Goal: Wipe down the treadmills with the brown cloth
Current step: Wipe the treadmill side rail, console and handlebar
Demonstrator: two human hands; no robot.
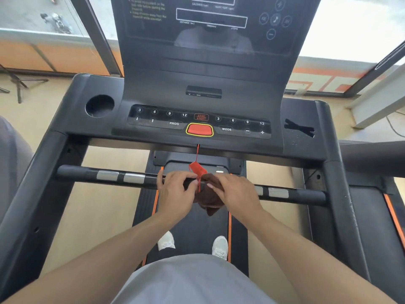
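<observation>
Pale flooring and bright windows surround a black treadmill (72,119), seen from above by a person standing on its belt (197,233). Across the frame runs the front handlebar (87,173), which serves as the landmark. At the middle of the handlebar, the brown cloth (209,199) is bunched over the bar and hangs down on the near side of it. The right hand (235,195) lies on the cloth's right part, fingers curled over it and pressing it to the handlebar. Just left of the cloth, the left hand (176,191) wraps the handlebar, its fingertips meeting the cloth's edge. A red safety clip (197,168) on a cord dangles from above the handlebar, down between the two hands and in front of the cloth. How much of the cloth lies beneath the right palm cannot be told. Beyond the handlebar, the console (199,123) shows buttons clearly, while the upper screen text is blurred and cut off.
</observation>
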